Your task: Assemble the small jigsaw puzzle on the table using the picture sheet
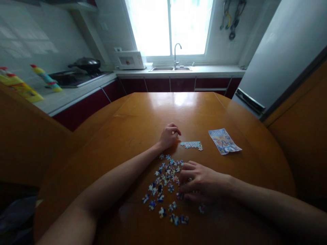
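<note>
My left hand (pixel 170 136) rests on the wooden table with its fingers loosely bent and a gap showing between them; I see nothing held in it. Just to its right lies a joined strip of jigsaw puzzle (pixel 191 144), pale blue with lettering along it. Lower down, my right hand (pixel 198 180) is spread palm down over the right side of a heap of loose jigsaw pieces (pixel 167 173). Its fingers are apart and bent, with the tips among the pieces. Some pieces are hidden beneath this hand.
A creased picture sheet (pixel 223 141) lies right of the strip on the round-edged table (pixel 143 119). Beyond it are a counter with a sink (pixel 170 68), a microwave (pixel 130 60) and a stove with a black pan (pixel 88 64). A fridge (pixel 286 51) stands at right.
</note>
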Demonstrator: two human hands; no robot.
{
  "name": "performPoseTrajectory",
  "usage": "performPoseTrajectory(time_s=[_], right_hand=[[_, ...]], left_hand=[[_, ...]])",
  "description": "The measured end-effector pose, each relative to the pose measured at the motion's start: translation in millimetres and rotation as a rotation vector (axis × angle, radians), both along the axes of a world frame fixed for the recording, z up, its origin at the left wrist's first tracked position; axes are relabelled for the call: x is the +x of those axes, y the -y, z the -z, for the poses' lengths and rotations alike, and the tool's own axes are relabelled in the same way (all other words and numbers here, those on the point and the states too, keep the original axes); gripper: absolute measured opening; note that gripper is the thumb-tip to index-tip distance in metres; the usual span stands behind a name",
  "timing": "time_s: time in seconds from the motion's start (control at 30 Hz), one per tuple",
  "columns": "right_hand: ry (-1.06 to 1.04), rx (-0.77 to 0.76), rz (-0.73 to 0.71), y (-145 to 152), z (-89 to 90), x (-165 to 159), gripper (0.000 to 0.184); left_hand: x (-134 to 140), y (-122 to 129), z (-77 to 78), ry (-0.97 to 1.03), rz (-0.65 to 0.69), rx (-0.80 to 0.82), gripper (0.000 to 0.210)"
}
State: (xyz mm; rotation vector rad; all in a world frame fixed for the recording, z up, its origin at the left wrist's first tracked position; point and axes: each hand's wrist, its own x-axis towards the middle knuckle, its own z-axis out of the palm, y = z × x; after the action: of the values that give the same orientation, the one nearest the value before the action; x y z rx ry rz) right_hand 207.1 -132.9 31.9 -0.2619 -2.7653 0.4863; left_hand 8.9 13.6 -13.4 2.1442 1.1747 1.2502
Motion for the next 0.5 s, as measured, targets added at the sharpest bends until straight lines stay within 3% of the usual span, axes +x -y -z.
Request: performPoseTrajectory(time_s=[0.3,0.5], right_hand=[[-0.197,0.027,0.205,-28.4,20.0,10.7,0.017],[-0.355,-0.044,0.415,-54.3,14.5,33.0,0.019]], left_hand=[[-0.7,-2.1,1.7,0.053,-0.005,-0.058,0.027],[-0.5,-1.3,-0.1,0.053,0.0,-0.079,0.026]])
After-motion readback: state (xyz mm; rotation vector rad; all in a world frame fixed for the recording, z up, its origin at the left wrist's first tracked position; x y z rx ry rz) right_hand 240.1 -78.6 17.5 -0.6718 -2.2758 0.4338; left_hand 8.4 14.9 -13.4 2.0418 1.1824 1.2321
